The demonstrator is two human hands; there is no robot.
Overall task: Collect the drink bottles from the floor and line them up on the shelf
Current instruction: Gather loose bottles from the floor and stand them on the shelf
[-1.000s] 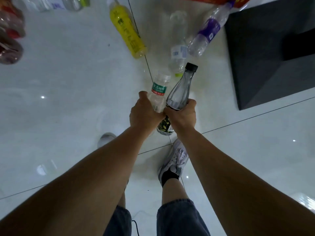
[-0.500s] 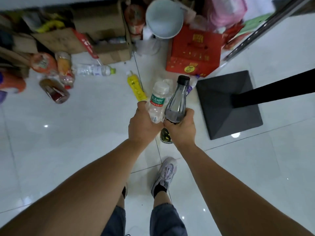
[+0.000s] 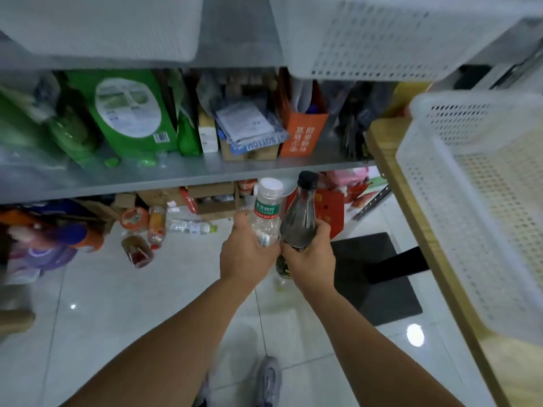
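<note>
My left hand (image 3: 246, 254) grips a clear bottle (image 3: 265, 211) with a white cap and a green label, held upright. Touching it on the right, my right hand (image 3: 312, 258) holds a dark bottle (image 3: 300, 217) with a black cap, also upright. Both bottles are in front of the grey metal shelf (image 3: 182, 176), their caps level with its front edge. On the floor under the shelf lie more bottles: a clear one with a green cap (image 3: 191, 227), an orange one (image 3: 156, 226) and a reddish-brown one (image 3: 137, 250).
The shelf carries green packs (image 3: 129, 113), boxes and an orange bag (image 3: 302, 133). White perforated baskets (image 3: 476, 195) sit on a wooden table (image 3: 411, 207) at right. A black table base (image 3: 379, 277) stands on the floor tiles. Red boxes (image 3: 335, 207) lie under the shelf.
My view has lifted from the floor to the shelf. Both hands have risen with their bottles, still side by side. The yellow bottle and others on the floor are out of sight.
</note>
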